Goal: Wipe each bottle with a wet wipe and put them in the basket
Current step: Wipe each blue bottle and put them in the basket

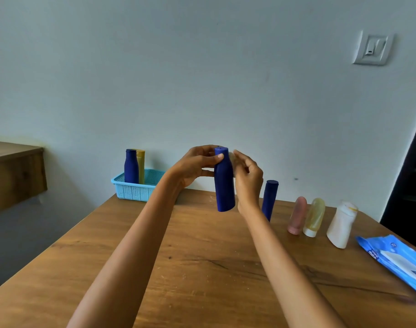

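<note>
Bottles are the subject: a dark blue bottle point(224, 183) is held upright in mid-air above a wooden table point(202, 268), seen from a head-worn camera. The left hand point(197, 165) grips it near the top, thumb across the front of the neck and fingers curled round the back. The right hand point(248, 178) sits against the bottle's right side with fingers loosely curled; a pale scrap shows just behind the bottle's shoulder by those fingers (probably the wet wipe, though too little is visible to be sure), so whether this hand pinches anything cannot be told.

To the left of the grip and farther from the viewer, a light blue basket point(136, 189) stands at the table's far edge against the wall. Two bottles already stand inside it: another blue bottle point(131, 166) and a yellow bottle point(141, 165) touching behind it.

To the right of the grip, four bottles wait on the table: a blue one point(270, 197) just beside the right wrist, then a pink tube point(297, 215), a clear yellowish tube point(315, 216) and a white bottle point(342, 224), standing in a row. Beyond them, lower right, lies a blue pack of wet wipes point(396, 259).

Judging by this layout, two bottles are finished, one is being wiped, and four remain.
</note>
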A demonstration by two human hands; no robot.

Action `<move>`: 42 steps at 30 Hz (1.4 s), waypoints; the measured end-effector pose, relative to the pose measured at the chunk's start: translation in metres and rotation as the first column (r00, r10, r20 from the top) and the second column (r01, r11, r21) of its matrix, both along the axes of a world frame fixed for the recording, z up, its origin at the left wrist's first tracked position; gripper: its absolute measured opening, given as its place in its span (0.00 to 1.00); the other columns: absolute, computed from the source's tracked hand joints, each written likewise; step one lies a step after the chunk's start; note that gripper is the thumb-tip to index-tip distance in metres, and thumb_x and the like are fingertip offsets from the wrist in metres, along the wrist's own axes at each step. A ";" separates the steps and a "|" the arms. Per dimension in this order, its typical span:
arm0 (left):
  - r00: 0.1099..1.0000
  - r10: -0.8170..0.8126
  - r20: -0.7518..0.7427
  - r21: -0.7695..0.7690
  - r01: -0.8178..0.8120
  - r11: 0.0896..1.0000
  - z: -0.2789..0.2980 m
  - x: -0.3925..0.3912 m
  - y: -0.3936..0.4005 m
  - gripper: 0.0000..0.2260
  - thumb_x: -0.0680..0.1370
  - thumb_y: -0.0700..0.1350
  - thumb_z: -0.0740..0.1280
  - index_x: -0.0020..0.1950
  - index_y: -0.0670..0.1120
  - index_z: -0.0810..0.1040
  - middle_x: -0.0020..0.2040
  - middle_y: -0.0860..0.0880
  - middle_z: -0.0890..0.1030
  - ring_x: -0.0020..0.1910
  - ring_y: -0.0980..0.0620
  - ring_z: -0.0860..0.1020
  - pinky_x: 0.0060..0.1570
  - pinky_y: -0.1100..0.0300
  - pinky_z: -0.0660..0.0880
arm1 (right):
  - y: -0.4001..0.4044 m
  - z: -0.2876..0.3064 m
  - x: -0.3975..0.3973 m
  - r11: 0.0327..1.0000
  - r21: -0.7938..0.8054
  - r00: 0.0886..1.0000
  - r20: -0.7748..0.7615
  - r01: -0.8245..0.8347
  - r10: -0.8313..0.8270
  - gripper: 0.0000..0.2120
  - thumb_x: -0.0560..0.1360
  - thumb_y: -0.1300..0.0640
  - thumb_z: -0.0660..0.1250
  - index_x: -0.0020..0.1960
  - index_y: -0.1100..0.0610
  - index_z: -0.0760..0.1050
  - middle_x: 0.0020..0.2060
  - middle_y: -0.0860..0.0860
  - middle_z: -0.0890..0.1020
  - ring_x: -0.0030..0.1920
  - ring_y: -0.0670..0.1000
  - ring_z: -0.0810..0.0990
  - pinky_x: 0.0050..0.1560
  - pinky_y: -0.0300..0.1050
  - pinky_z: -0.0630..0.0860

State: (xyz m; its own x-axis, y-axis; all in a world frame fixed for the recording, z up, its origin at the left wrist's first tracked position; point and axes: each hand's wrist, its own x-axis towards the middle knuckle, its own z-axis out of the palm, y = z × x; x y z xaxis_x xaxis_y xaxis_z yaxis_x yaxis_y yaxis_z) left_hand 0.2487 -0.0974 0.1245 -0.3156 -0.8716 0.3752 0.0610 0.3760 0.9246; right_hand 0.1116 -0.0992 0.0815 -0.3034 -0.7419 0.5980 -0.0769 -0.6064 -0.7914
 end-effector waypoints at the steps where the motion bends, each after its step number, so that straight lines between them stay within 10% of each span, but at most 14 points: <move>1: 1.000 0.012 0.003 -0.014 -0.012 1.000 0.000 -0.001 0.000 0.08 0.79 0.40 0.64 0.57 0.46 0.76 0.49 0.47 0.81 0.47 0.54 0.81 0.43 0.61 0.79 | 0.002 0.003 0.002 0.999 -0.023 1.000 -0.003 -0.025 0.025 0.10 0.79 0.55 0.63 0.59 0.52 0.78 0.54 0.44 0.80 0.56 0.45 0.78 0.56 0.42 0.77; 6: 0.955 0.201 -0.217 -0.065 -0.219 0.974 0.004 0.004 -0.003 0.08 0.78 0.39 0.66 0.57 0.44 0.76 0.49 0.45 0.79 0.46 0.51 0.80 0.40 0.61 0.79 | 0.005 0.003 0.009 0.997 0.001 0.995 -0.069 -0.076 0.075 0.11 0.80 0.58 0.58 0.58 0.55 0.77 0.52 0.46 0.79 0.49 0.39 0.77 0.42 0.23 0.71; 14: 0.920 0.277 -0.278 -0.029 -0.296 0.955 -0.005 0.013 -0.009 0.09 0.78 0.37 0.66 0.57 0.43 0.75 0.46 0.47 0.79 0.48 0.49 0.79 0.39 0.62 0.80 | -0.005 -0.022 0.010 0.971 0.240 0.964 -0.252 -0.020 0.082 0.16 0.78 0.52 0.63 0.64 0.56 0.75 0.56 0.49 0.80 0.52 0.46 0.78 0.39 0.29 0.71; 20: 0.932 0.244 -0.268 -0.038 -0.263 0.964 -0.002 0.005 -0.009 0.10 0.78 0.38 0.66 0.59 0.42 0.74 0.47 0.47 0.80 0.46 0.51 0.80 0.41 0.60 0.80 | -0.013 -0.031 -0.014 0.813 0.536 0.971 0.192 -0.227 0.145 0.08 0.76 0.62 0.65 0.54 0.61 0.79 0.46 0.53 0.82 0.46 0.50 0.79 0.45 0.40 0.76; 24: 0.927 0.272 -0.258 -0.066 -0.298 0.952 -0.005 -0.003 -0.010 0.10 0.77 0.38 0.67 0.58 0.43 0.75 0.49 0.47 0.80 0.48 0.51 0.79 0.42 0.60 0.80 | -0.005 -0.024 -0.014 0.689 0.376 0.684 0.689 -0.620 0.239 0.03 0.77 0.64 0.63 0.49 0.61 0.74 0.44 0.56 0.80 0.47 0.52 0.80 0.51 0.44 0.78; 30: 0.875 0.390 -0.287 -0.105 -0.434 0.895 -0.009 -0.012 -0.013 0.11 0.76 0.37 0.68 0.57 0.45 0.75 0.52 0.47 0.79 0.44 0.56 0.79 0.40 0.63 0.80 | -0.004 -0.023 -0.007 0.622 0.341 0.576 0.787 -0.705 0.221 0.03 0.77 0.65 0.62 0.51 0.63 0.70 0.44 0.60 0.78 0.42 0.53 0.79 0.38 0.41 0.79; 35: 0.817 0.498 -0.291 -0.135 -0.550 0.824 -0.012 -0.010 -0.020 0.12 0.75 0.39 0.70 0.56 0.48 0.74 0.53 0.49 0.79 0.44 0.53 0.80 0.43 0.60 0.80 | -0.002 -0.029 -0.003 0.561 0.500 0.721 0.632 -0.660 0.285 0.04 0.77 0.67 0.60 0.49 0.64 0.73 0.46 0.59 0.78 0.39 0.50 0.76 0.40 0.40 0.75; 42: 0.833 0.519 -0.192 -0.145 -0.547 0.824 -0.016 -0.014 -0.022 0.12 0.75 0.40 0.70 0.57 0.47 0.76 0.52 0.48 0.80 0.44 0.51 0.80 0.46 0.57 0.80 | -0.007 -0.025 -0.006 0.817 0.514 0.946 0.306 -0.262 0.111 0.08 0.78 0.62 0.59 0.40 0.58 0.72 0.33 0.49 0.74 0.31 0.45 0.72 0.29 0.35 0.70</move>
State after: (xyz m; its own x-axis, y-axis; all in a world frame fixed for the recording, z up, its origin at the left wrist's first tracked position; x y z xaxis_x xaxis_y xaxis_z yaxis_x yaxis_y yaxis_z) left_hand 0.2343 -0.1191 0.1085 0.2450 -0.7974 0.5515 -0.0779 0.5508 0.8310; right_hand 0.1052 -0.1058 0.0562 -0.2078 -0.9782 0.0050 0.2387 -0.0556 -0.9695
